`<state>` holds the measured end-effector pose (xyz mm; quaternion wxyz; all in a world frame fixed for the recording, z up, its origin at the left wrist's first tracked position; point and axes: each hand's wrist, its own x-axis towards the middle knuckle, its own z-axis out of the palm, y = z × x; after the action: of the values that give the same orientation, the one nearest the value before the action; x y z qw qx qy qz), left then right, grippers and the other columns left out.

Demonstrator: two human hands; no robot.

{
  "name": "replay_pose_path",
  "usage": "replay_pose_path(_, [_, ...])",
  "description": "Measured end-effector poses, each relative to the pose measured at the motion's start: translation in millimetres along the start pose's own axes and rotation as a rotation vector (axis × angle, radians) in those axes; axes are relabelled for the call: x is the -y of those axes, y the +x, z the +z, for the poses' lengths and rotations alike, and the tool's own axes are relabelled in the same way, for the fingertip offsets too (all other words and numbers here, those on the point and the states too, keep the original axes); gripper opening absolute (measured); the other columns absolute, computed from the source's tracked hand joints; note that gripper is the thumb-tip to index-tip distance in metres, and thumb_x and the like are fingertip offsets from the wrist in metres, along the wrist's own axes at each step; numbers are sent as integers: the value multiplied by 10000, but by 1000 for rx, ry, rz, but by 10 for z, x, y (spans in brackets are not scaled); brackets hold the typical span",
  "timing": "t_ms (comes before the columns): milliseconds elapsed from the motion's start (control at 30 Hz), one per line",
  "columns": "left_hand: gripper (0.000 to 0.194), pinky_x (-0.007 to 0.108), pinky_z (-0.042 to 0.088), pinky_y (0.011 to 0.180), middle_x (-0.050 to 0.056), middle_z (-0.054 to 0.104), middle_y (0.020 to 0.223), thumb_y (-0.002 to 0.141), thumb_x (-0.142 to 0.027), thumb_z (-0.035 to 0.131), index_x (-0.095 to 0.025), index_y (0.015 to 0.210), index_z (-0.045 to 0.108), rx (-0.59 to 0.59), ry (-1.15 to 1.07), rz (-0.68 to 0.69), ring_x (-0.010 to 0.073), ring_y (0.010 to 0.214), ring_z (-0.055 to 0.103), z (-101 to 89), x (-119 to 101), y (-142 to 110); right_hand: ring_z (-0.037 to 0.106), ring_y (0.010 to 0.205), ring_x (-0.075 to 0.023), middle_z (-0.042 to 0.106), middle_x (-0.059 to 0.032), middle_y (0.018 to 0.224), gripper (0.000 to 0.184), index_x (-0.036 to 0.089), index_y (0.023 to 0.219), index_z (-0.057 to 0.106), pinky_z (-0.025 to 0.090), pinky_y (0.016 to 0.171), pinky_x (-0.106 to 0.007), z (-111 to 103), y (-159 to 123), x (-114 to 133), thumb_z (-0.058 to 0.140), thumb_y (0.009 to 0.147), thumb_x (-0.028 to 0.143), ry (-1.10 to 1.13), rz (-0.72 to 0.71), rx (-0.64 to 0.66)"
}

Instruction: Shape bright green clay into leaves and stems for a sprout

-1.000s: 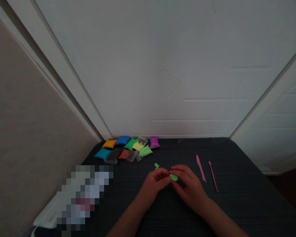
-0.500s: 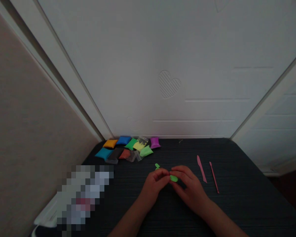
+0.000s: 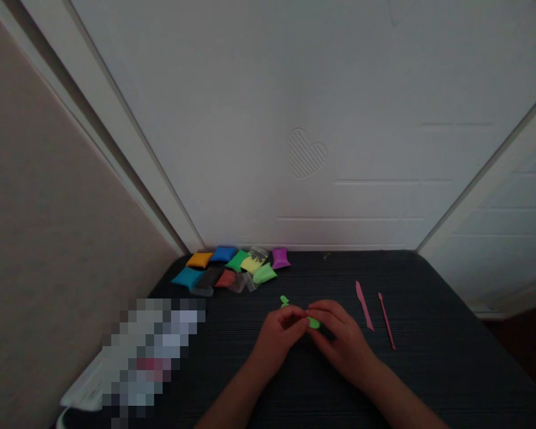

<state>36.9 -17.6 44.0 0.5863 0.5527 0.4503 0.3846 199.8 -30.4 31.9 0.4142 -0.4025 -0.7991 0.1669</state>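
Clay piece (image 3: 313, 323), lime green: your left hand (image 3: 277, 335) and right hand (image 3: 345, 341), both partly curled, pinch it together. Use light, even pressure to avoid dents.

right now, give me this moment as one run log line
left hand: holding green piece; right hand: holding same piece; beyond left hand: green bits; right of hands: pink knife-shaped tool, pink stick

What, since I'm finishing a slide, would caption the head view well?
Both hands hold a small green piece at a dark table, colourful packets beyond, two pink tools at right.
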Motion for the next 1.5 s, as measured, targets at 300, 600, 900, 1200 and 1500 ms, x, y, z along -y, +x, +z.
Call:
replay_pose_path(300, [183, 234, 389, 668, 9, 612, 729, 698, -296, 633, -139, 792, 618, 36, -83, -27, 127, 691, 525, 3, 7, -4, 516, 987, -163, 540, -62, 1053, 286, 244, 1059, 540, 455, 857, -335, -26, 20, 30, 528, 782, 170, 14, 30, 16])
replay_pose_path(600, [145, 211, 366, 606, -22, 581, 666, 688, -273, 638, -146, 757, 626, 12, -104, -53, 100, 615, 478, 28, 0, 13, 543, 964, -179, 565, -71, 1033, 252, 234, 1000, 576, 480, 825, -351, -35, 29, 30, 533, 762, 162, 8, 29, -6])
replay_pose_path(900, [159, 219, 358, 616, -19, 580, 631, 669, -294, 652, -142, 715, 644, 7, -115, -81, 107, 612, 480, 14, 10, 16, 542, 978, -175, 568, -64, 1033, 266, 239, 1015, 572, 477, 842, -353, -7, 26, 7, 546, 761, 168, 33, 31, -10])
replay_pose_path(1200, [218, 221, 349, 604, -6, 591, 657, 685, -330, 626, -147, 798, 665, 82, -80, -77, 108, 600, 466, -15, -24, 15, 554, 951, -175, 582, -64, 1005, 238, 236, 988, 586, 486, 822, -350, -29, 27, 20, 547, 762, 173, 38, 38, 3])
replay_pose_path(1500, [250, 216, 329, 567, -9, 583, 644, 685, -370, 616, -153, 799, 670, 124, 38, -66, 107, 574, 445, -32, -60, 5, 555, 938, -166, 580, -61, 997, 244, 240, 995, 582, 488, 804, -331, -34, 30, 23, 532, 768, 168, 67, 15, 38])
